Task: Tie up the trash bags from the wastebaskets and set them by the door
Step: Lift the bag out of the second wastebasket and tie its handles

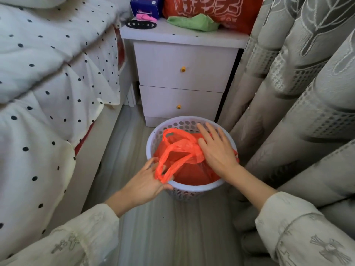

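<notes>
A red-orange plastic trash bag [184, 169] lines a white perforated wastebasket [194, 190] on the floor in front of a nightstand. Its two handle loops [176, 148] are drawn together over the middle of the basket. My left hand [148, 181] is at the basket's near-left rim, fingers hooked through one loop. My right hand [216, 148] lies over the right side of the bag with fingers spread, its thumb against the bunched plastic where the loops meet. What is inside the bag is hidden.
A white two-drawer nightstand [182, 73] stands just behind the basket, with a green cloth [194, 22] and a red bag [211, 8] on top. A bed with a polka-dot cover [48, 83] runs along the left. Grey curtains [297, 93] hang close on the right. Bare floor [172, 227] lies between.
</notes>
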